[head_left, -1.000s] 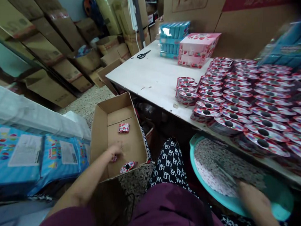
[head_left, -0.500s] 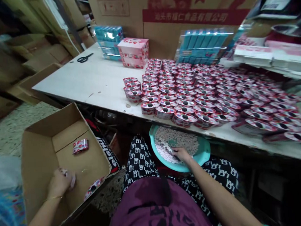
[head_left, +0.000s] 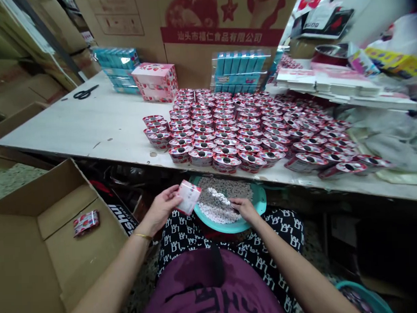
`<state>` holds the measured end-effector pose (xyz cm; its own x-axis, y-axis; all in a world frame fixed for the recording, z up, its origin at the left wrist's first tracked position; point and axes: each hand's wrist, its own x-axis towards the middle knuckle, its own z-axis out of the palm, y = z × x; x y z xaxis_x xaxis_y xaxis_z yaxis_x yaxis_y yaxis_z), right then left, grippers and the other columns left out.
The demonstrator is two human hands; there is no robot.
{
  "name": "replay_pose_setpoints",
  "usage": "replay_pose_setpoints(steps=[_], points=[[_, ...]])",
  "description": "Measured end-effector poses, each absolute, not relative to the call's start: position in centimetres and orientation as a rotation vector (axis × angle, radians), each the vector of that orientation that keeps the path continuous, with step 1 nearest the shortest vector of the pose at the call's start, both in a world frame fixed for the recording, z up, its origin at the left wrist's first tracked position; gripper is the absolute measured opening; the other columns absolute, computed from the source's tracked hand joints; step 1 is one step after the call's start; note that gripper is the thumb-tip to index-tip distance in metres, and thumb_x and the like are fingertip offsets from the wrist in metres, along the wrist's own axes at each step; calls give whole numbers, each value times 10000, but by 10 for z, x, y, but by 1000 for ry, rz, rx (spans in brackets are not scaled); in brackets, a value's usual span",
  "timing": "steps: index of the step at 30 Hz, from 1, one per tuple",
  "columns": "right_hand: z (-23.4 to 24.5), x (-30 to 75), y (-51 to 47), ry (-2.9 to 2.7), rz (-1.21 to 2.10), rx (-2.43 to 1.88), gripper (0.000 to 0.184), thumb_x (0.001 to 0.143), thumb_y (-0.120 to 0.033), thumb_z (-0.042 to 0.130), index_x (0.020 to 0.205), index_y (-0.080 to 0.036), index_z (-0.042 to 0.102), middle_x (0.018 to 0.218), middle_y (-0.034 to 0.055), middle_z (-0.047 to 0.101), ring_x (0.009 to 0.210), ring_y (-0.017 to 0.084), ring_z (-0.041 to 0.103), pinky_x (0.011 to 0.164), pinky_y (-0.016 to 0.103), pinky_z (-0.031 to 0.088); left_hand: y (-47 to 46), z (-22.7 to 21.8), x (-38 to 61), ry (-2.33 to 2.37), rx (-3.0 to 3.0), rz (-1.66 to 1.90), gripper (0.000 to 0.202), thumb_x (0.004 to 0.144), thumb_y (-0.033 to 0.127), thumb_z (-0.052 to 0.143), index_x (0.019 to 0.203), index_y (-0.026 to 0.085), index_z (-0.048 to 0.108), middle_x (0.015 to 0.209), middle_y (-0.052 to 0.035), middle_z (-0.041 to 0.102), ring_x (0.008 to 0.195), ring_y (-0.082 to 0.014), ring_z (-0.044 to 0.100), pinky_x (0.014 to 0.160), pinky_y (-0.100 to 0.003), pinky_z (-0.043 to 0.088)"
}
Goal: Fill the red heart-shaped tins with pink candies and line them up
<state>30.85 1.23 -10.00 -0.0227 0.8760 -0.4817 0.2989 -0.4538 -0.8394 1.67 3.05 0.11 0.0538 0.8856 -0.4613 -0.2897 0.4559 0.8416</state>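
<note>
My left hand [head_left: 161, 208] pinches a small flat packet [head_left: 188, 197] by its left edge, the whitish face with red edges turned up. It is held over the left rim of a turquoise basin [head_left: 261, 202] on my lap. White and pinkish pellets [head_left: 210, 215] fill the basin. My right hand [head_left: 243, 208] is closed on the near end of a narrow scoop-like tool [head_left: 219, 196], heaped with a row of white pellets. The pellets and my fingers hide most of that tool. Packet and pellet row are apart, a short gap between them.
An open cardboard box [head_left: 75, 261] at the left holds a red-and-white packet [head_left: 86, 223]. On the table [head_left: 57, 125] stand many oval red-printed containers [head_left: 226, 161], blue packs [head_left: 241, 71], a pink box [head_left: 156, 80] and scissors [head_left: 86, 92]. Another turquoise basin [head_left: 365, 292] is at lower right.
My left hand has come out of the cardboard box and moved right, carrying the packet to the basin. My right hand has lifted the pellet-laden tool from the pellets. The view has turned right.
</note>
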Motion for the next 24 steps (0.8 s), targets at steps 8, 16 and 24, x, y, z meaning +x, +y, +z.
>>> replay_pose_setpoints(steps=[8, 16, 24], points=[[-43, 342, 11, -1571, 1331, -1809, 382, 684, -265, 479, 988, -111, 652, 745, 49, 657, 570, 119, 515, 560, 246, 426, 42, -48, 92, 1354, 1354, 956, 320, 500, 32, 690, 753, 223, 650, 796, -38, 558, 886, -203, 499, 885, -289, 371], [33, 312, 26, -2478, 704, -2253, 351, 717, -130, 405, 916, -260, 663, 905, 66, 671, 880, 191, 600, 736, 273, 431, 36, -71, 119, 1386, 2053, 623, 342, 629, 38, 523, 937, 185, 549, 918, -58, 503, 913, -223, 423, 851, -373, 372], [54, 284, 40, -2724, 420, -2159, 299, 751, -110, 364, 852, -173, 639, 854, 116, 659, 791, 252, 628, 640, 341, 477, 40, -82, 118, 1480, 2152, 523, 338, 638, 61, 528, 959, 165, 519, 914, -59, 494, 891, -212, 416, 819, -350, 385]])
